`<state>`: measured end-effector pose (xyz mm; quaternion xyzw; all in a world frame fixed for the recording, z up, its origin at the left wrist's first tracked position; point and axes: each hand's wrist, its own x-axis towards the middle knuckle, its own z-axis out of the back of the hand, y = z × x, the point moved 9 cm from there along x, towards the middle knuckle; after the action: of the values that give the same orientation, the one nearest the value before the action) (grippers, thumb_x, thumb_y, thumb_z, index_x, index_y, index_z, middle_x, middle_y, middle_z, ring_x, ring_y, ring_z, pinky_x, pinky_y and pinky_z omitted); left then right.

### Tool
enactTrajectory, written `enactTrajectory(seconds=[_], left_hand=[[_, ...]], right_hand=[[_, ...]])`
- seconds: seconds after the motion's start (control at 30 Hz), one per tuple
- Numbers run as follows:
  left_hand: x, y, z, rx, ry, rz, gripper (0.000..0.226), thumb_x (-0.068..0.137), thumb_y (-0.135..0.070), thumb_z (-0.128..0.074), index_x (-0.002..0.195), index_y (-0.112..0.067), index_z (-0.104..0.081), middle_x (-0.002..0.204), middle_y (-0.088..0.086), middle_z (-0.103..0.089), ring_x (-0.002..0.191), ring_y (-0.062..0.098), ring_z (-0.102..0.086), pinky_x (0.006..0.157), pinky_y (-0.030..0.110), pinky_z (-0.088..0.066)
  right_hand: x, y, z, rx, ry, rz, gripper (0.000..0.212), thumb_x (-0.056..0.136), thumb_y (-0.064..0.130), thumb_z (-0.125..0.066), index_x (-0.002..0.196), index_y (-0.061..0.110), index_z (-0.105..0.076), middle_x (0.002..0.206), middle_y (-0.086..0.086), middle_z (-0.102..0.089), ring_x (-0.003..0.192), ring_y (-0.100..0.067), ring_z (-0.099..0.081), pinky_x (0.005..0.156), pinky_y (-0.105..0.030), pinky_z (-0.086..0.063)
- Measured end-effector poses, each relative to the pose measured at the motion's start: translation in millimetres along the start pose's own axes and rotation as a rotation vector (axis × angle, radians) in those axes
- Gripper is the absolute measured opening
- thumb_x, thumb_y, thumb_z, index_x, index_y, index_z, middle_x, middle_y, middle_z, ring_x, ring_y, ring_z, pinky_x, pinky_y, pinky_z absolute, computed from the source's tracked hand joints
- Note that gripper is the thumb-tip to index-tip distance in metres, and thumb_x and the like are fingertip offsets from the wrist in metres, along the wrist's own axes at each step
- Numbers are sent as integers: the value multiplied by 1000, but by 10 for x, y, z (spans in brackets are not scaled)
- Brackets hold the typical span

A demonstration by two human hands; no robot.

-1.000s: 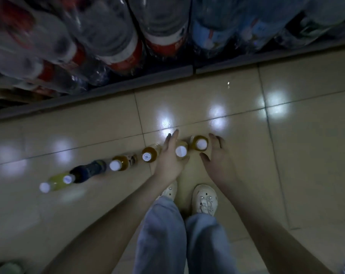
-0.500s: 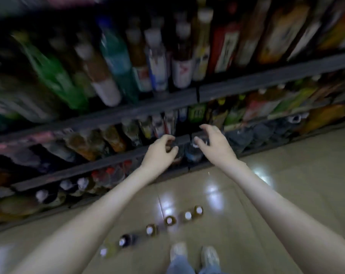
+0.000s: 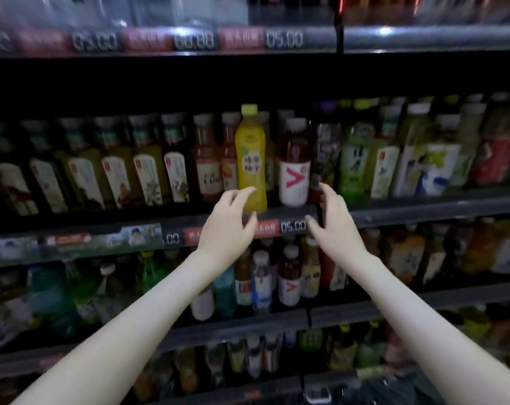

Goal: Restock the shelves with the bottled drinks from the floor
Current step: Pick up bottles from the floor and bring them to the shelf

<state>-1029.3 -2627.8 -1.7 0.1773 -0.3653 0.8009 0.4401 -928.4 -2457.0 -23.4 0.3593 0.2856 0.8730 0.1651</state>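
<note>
Both arms reach up toward the middle shelf [image 3: 423,210] of a dim drinks rack. The left hand [image 3: 229,220] hangs in front of the shelf's edge with its fingers loosely curved and the thumb spread below them; it holds nothing. At its 12 o'clock a yellow bottle [image 3: 250,159] with a yellow cap stands upright at the front of the shelf, and the curved fingertips lie over the bottle's lower part (whether they touch it I cannot tell).

The right hand [image 3: 334,220] is level with the left, at its 3 o'clock and apart from it, fingers nearly straight and pointing up, thumb out to the side, empty too. At its 11 o'clock stands a red bottle [image 3: 295,165] with a white label marked with a red V, upright and just beside the yellow bottle, at that bottle's 3 o'clock. A price tag [image 3: 293,226] reading 05.00 sits on the shelf edge between the two hands.

At 9 o'clock from the yellow bottle runs a row of dark bottles [image 3: 148,173] with pale labels; at 3 o'clock from the red bottle stand green bottles [image 3: 354,162]. At 6 o'clock, under the hands, the lower shelf [image 3: 364,312] carries more upright bottles, too blurred to tell apart.
</note>
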Motion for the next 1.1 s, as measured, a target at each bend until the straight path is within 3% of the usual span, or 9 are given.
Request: enactTrajectory(seconds=[0.07,0.17,0.4,0.5,0.6,0.73,0.9,1.0,1.1], left_hand=[[226,22,5,13,-59,37,52,98,-26,-50,146,-31,-32,144,2,-34,105,20,-56,78,22,-40],[571,61,-54,10,-105,151,65,98,-32,-50,150,-40,-13,152,14,-22,134,32,-35,90,27,-39],[1105,73,-167,25,-245,238,100,87,-40,-64,144,-46,18,142,18,-30,110,41,-54,81,47,-54],[1143,125,-157,26,-289,268,108,85,-34,-69,148,-35,18,137,22,-34,104,39,-57,80,43,-53],[1122,224,-135,-107,-325,310,114,79,-31,-76,151,-21,13,148,21,-26,124,39,-47,95,42,-47],[986,293,-52,-241,-404,349,93,79,-23,-76,145,-10,-12,134,10,-38,118,25,-45,90,27,-38],[752,329,8,-276,-389,365,79,84,-40,-68,137,-26,-11,96,-6,-53,86,18,-59,65,24,-48],[659,289,27,-180,-322,386,80,83,-51,-65,134,-37,-6,100,0,-58,85,23,-60,72,35,-54],[565,284,50,-218,-350,368,77,84,-46,-67,134,-32,-9,104,4,-61,89,27,-64,77,40,-56]], right_hand=[[200,30,37,-3,-13,47,72,96,21,-56,153,19,-11,155,-2,-25,142,-14,-24,104,-18,-20],[477,74,56,3,-40,106,78,95,18,-58,154,22,-6,154,-8,-23,142,-18,-19,105,-20,-20],[1018,265,30,-272,-189,254,80,88,29,-63,153,22,-16,149,-18,-31,134,-35,-25,107,-52,-24],[1127,334,-67,-313,-176,287,81,89,33,-60,154,25,-12,152,-19,-28,136,-36,-24,108,-53,-20],[1170,320,-132,-338,-166,258,82,91,36,-57,154,27,-5,155,-18,-20,137,-35,-17,108,-52,-17],[1171,306,-171,-340,-154,260,80,90,29,-59,154,32,-11,156,-19,-16,138,-36,-14,107,-54,-19],[1170,308,-192,-359,-143,296,72,90,27,-58,152,32,-21,154,-20,-13,136,-33,-7,109,-55,-20],[1110,380,-182,-270,-171,345,69,86,14,-63,147,25,-33,151,-25,-18,136,-38,-12,106,-57,-30],[1000,467,-184,-164,-174,414,66,83,2,-63,141,23,-39,147,-24,-17,132,-46,-29,98,-53,-46]])
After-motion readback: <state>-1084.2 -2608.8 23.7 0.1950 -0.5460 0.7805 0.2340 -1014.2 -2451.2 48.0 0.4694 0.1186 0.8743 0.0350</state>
